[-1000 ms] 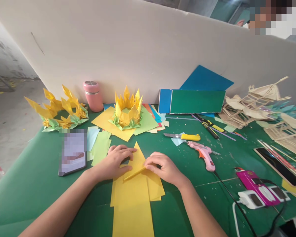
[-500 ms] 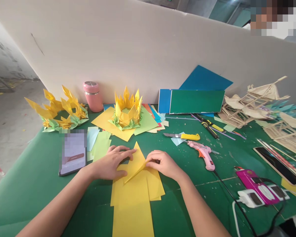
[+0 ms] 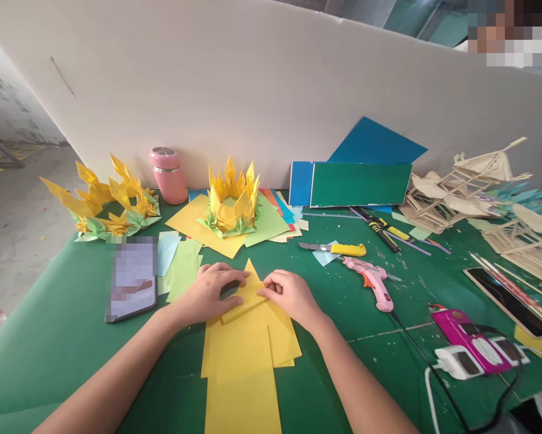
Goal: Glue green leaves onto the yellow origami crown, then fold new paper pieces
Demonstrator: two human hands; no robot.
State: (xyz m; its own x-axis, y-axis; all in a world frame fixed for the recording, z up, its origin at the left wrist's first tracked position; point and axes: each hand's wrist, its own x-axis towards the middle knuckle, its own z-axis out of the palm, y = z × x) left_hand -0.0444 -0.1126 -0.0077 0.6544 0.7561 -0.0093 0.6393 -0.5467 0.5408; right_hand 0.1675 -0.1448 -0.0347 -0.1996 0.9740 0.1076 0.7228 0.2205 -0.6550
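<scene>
1. Green mat [image 3: 63, 337] covers the table, w/ a white partition board [image 3: 252, 90] behind. The folded yellow piece [image 3: 246, 296] lies centre-front, on top of a stack of loose yellow sheets [image 3: 243, 367].
2. Hands are close together, both on the piece. Left hand [image 3: 207, 292] lies flat, fingers pressing its left part. Right hand [image 3: 291, 295] has curled fingertips on the flap's right edge; pinch vs. press, can't tell.
3. Risk: the stack underneath looks slick & uneven, so a sideways push prob. slides the piece → crooked crease.
4. Risk: uneven pressure btw the hands → flap edges misalign, point ends up off-centre.
5. Light-green sheets [image 3: 184, 268] & phone [image 3: 132, 277] sit just left of the left hand; a wide wrist sweep could shove them.
6. Utility knife [image 3: 338, 249], blade seemingly out, & pink glue gun [image 3: 372, 280] lie to the right, apart from the right hand; a careless reach could nick a finger.
</scene>
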